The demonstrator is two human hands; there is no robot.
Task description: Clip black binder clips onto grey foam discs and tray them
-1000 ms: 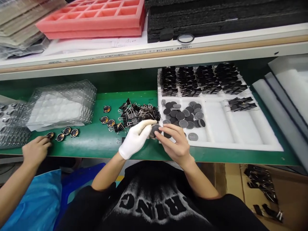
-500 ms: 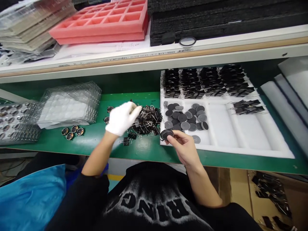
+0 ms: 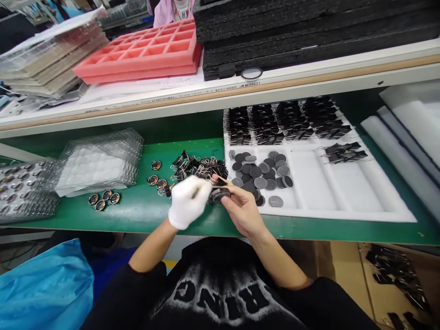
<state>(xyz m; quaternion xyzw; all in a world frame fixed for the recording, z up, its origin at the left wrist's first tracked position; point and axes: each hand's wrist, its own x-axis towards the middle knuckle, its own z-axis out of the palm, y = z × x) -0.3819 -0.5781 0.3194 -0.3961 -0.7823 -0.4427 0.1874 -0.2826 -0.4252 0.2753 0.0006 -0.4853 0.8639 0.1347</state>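
Observation:
My left hand, in a white glove, is closed at the left edge of a round black disc; what its fingers grip is too small to make out. The bare fingers of my right hand hold that disc from the right. Just behind both hands lies a pile of black binder clips with wire handles. To the right, many grey and black discs lie in a white foam tray. Small round parts with dark and gold centres rest on the green surface to the left.
Clear plastic trays are stacked at the left, beside a filled tray. A shelf edge crosses above, bearing red foam and black foam. More clips fill the tray's back rows. A person's pink sleeve shows beyond.
My left hand has moved right and down from the clip pile to the disc. My right hand has brought the disc slightly left. The camera view has shifted.

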